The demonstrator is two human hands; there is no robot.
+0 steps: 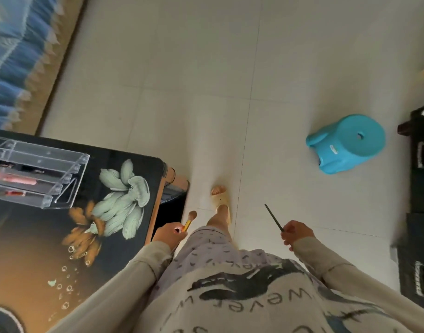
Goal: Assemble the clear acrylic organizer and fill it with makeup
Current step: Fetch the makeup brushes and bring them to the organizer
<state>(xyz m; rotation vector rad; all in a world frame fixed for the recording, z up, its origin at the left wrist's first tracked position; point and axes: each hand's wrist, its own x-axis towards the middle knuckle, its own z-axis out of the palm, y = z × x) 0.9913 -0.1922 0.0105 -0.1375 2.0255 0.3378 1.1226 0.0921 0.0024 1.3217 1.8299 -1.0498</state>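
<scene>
The clear acrylic organizer (38,174) stands on the dark flower-printed table (124,236) at the left, with a pink tube and a small red item lying in its tiers. My left hand (169,234) grips a makeup brush (190,219) with a gold ferrule, just off the table's right edge. My right hand (296,234) pinches a thin dark pencil-like stick (273,217) that points up and left over the floor. Both hands are well to the right of the organizer.
I stand on a pale tiled floor (206,92), one slippered foot (220,203) ahead of me. A turquoise plastic stool (345,143) sits to the right. Black boxes (420,164) line the right edge. A blue fringed cloth (16,56) hangs at upper left.
</scene>
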